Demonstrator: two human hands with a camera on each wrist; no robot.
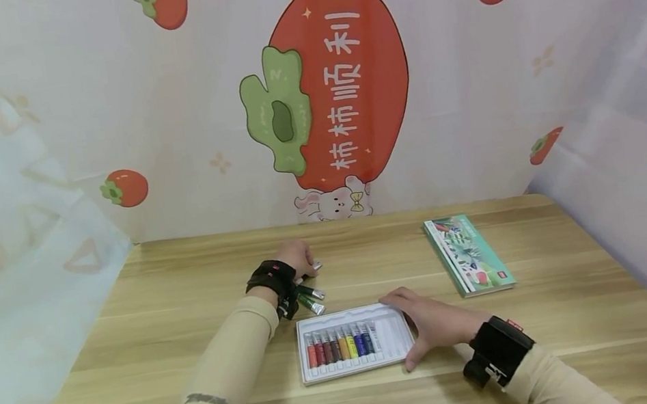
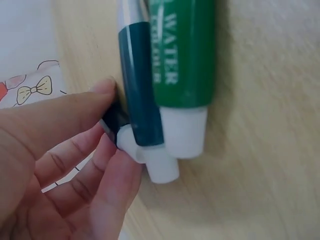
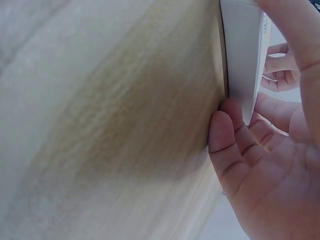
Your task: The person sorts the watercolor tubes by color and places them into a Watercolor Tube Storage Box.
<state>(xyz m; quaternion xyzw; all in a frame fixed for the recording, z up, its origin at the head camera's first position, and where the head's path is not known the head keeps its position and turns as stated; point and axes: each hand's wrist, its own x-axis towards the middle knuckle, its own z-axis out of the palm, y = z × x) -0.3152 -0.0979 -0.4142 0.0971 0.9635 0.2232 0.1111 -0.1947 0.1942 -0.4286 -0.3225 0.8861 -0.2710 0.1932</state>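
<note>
My left hand (image 1: pixel 297 258) is beyond the tray's back left corner and pinches a dark paint tube (image 2: pixel 116 119) between thumb and fingers. Beside that tube in the left wrist view lie a dark teal paint tube (image 2: pixel 137 80) and a green paint tube (image 2: pixel 185 60), both white-capped. A white paint tray (image 1: pixel 395 335) lies flat nearer the front, holding a row of several coloured paint tubes (image 1: pixel 344 348) with bare slots at its right. My right hand (image 1: pixel 440 322) grips the tray's right end, thumb at the front corner and fingers at the back. The right wrist view shows its fingertips against the tray's side (image 3: pixel 244 55).
A flat teal box (image 1: pixel 471 254) with a plant print lies at the back right of the wooden table (image 1: pixel 185 276). A printed curtain (image 1: pixel 441 109) hangs behind the table and along both sides.
</note>
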